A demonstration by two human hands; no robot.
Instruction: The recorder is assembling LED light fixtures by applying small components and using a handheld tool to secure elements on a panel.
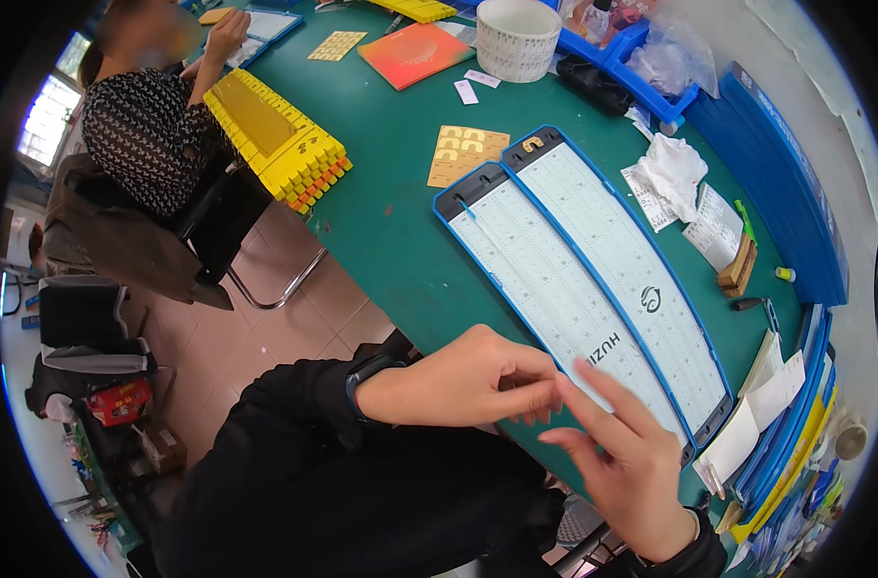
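Blue-framed case (583, 270), head view: two pale, dotted panels side by side, black end caps, dark emblem, flat on the green desk (381, 222) beyond the hands. Right hand's (636, 460) grip open; left hand's (472, 378) fingers bunched, can't tell if closed on anything.

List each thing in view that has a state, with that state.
Left hand: fingers bent, grip unclear
Right hand: fingers bent, apart
Blue-edged panels: lying flat, side by side
Yellow trays: stacked
White cloth or tissue: crumpled
Red-orange booklet: lying flat
Watch: worn, left wrist
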